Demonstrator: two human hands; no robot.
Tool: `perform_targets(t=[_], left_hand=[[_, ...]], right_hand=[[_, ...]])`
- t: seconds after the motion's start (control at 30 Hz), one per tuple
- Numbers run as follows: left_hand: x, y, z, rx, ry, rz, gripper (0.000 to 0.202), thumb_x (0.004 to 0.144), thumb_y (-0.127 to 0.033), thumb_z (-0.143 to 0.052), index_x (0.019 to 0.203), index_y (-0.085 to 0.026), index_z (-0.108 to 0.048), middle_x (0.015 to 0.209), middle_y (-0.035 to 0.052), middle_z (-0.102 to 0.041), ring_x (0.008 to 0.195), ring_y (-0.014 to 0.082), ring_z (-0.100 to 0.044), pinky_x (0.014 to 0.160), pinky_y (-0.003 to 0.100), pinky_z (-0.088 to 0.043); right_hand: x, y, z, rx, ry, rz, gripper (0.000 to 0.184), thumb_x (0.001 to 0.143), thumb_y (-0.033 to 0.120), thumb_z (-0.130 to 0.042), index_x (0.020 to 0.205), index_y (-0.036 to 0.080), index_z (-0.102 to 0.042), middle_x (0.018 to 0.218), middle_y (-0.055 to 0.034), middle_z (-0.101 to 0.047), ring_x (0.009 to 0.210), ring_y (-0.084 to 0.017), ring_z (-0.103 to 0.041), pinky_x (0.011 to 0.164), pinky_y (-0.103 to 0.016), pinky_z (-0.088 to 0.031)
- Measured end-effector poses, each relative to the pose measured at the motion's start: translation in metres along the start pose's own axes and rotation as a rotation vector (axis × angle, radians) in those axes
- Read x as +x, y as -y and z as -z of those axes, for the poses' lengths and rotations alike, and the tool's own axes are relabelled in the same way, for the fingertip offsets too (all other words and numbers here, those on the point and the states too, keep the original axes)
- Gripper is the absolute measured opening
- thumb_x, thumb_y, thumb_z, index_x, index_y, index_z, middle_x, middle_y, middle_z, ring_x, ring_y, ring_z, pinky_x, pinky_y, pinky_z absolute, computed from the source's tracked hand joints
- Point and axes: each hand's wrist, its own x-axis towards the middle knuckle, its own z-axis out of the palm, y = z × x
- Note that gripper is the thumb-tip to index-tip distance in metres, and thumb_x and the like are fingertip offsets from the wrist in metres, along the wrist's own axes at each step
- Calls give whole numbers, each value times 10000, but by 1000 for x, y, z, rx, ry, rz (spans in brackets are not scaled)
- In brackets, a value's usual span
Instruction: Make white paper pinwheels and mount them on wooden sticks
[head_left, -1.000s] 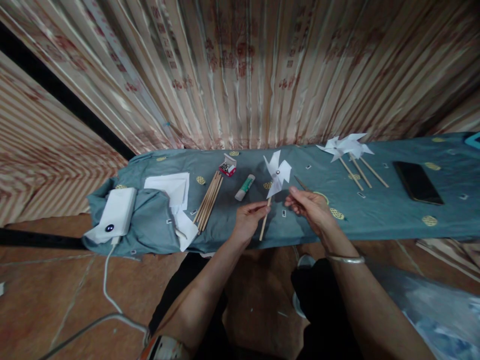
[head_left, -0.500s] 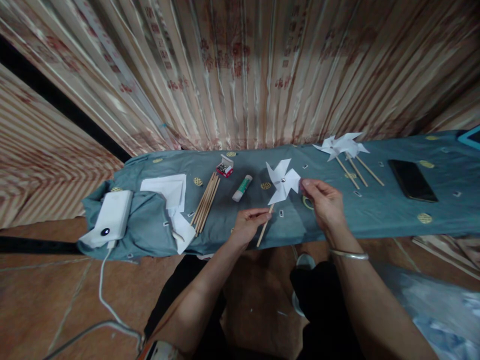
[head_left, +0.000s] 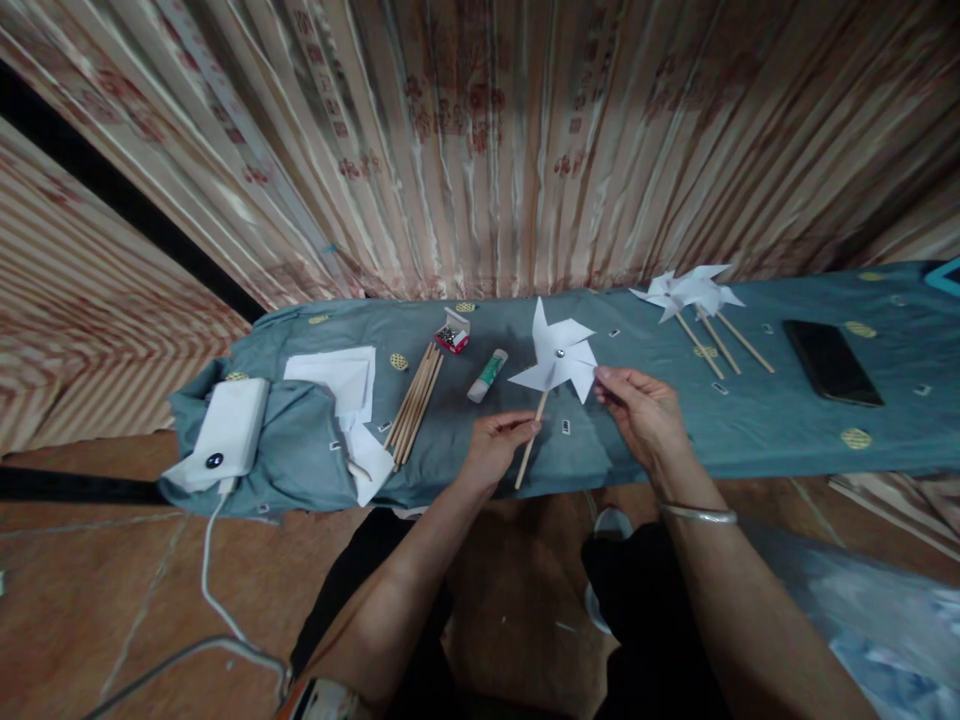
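A white paper pinwheel on a wooden stick is held upright over a low table covered in blue-grey cloth. My left hand pinches the stick near its middle. My right hand, with a metal bangle on the wrist, touches the tip of the pinwheel's right blade with its fingertips.
On the cloth lie a bundle of wooden sticks, a glue stick, a small open box of pins, white paper sheets, a white power bank with a cable, finished pinwheels and a black phone. A striped curtain hangs behind.
My right hand rose from below the pinwheel to its right blade, and the blades have turned. My left hand kept its hold on the stick.
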Motion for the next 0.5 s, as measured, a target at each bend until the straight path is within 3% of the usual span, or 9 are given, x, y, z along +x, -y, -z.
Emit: perform_targets(t=[0.5], left_hand=[[2,0,0,-19,-11,-2,251,518,-325,-833,719,-183,-785,701,36,-731,618,116,-553,633,238,-430]], right_hand=[[-7,-2,-6,42,50,-127,392,327,387,-941,589,180,-734,570,21,-661,513,-39,-563,487,-117,-482]])
